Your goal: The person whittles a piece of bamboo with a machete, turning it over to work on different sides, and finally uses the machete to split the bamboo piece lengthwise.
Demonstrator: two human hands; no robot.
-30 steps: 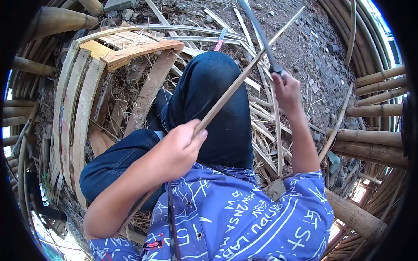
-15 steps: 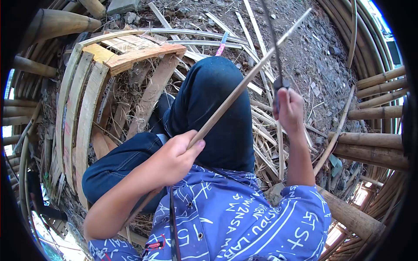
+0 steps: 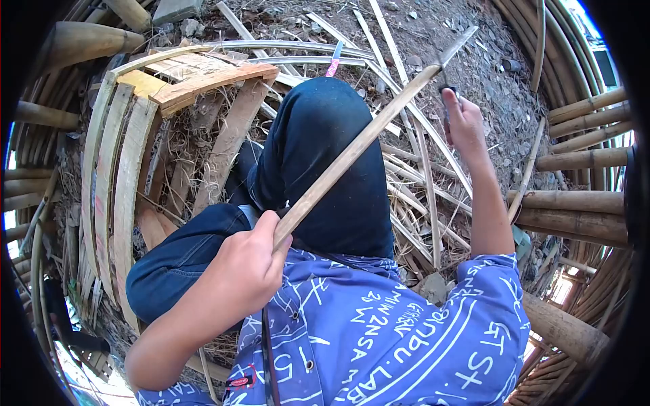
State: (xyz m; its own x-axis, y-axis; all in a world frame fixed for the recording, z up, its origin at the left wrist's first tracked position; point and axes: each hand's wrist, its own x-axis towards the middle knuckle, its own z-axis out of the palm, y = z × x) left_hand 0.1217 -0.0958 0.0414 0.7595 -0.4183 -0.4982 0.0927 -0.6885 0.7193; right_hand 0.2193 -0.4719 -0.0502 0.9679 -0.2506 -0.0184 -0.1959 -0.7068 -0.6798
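Note:
A long pale bamboo strip (image 3: 352,154) slants up to the right across the raised knee. Its lower end is in my left hand (image 3: 254,260), whose fingers are wrapped round it. On the right, my right hand (image 3: 464,123) is closed on the dark handle of a knife (image 3: 441,70). The knife's blade looks thin and blurred and crosses the strip near its upper end; whether it touches or cuts in cannot be made out.
A slatted wooden crate (image 3: 210,88) stands at the left. Cut strips and shavings (image 3: 423,196) litter the ground. A knife-like tool with a pink and blue handle (image 3: 334,61) lies beyond the knee. Bamboo poles (image 3: 575,210) line the right side.
My right hand has moved up and slightly right with the knife, which now crosses the strip farther along. My left hand has moved down and left with the strip.

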